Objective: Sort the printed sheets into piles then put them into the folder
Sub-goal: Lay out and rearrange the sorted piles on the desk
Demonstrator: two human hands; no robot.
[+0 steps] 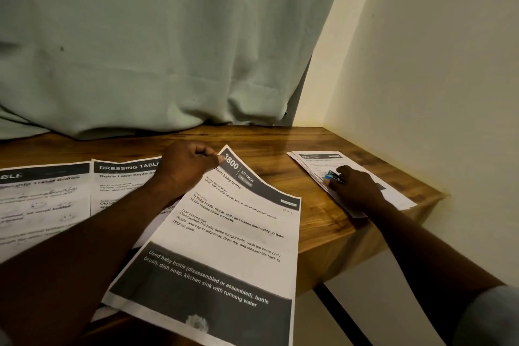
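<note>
A pale green curtain [168, 50] hung down behind the wooden counter [280, 140], its hem bunched on the back edge, and a cream wall [435, 64] closed in the right side. The counter ended in a corner at the right, with a dark leg [337, 309] showing beneath it.

The left hand [188, 163] reached out over the middle of the counter, its fingers curled in and its thumb and fingertips pinching the top corner of the kitchen sheet [230, 247]. That sheet, headed "3800 KITCHEN" and "Wash baby bottle", lay tilted with its top corner towards the curtain. Its lower part hung past the near edge of the counter, towards the person.

To the left, partly under the left forearm, two more printed sheets lay flat side by side: the dressing table sheet [123, 177], and just beside it the far-left sheet [42, 199], whose print was blurred.

Well apart, at the right end of the counter, a small pile of sheets [311, 161] lay fanned and askew, one corner jutting over the edge. The right hand [356, 188] rested on top of this pile, palm down, fingers bent. A small blue thing [332, 175] showed at its fingertips. Whether the fingers gripped it or only pressed on the paper could not be told. A grey sleeve [488, 317] covered the upper right arm.
</note>
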